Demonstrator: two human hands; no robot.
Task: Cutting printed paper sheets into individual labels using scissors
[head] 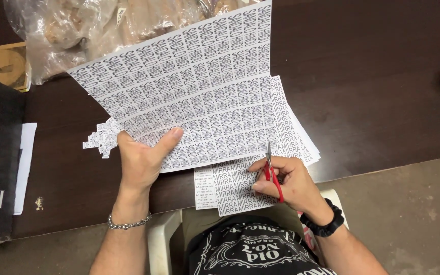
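Printed label sheet [194, 97], white with rows of dark text, raised over the desk's [383, 91] near edge, above a stack of similar sheets [294, 137]. Left hand [141, 158] pinches its lower edge, thumb on top. Right hand [291, 183] grips red-handled scissors [271, 170], blades at that edge. Cut scraps [103, 137] lie left; plastic bag [77, 30] at far-left corner. Risk: sagging paper may skew the cut through print.

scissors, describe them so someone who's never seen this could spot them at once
On the dark wooden table, find the printed label sheets at its near edge. The scissors are in the right hand there: small, red-handled, the only red thing among black-and-white paper.
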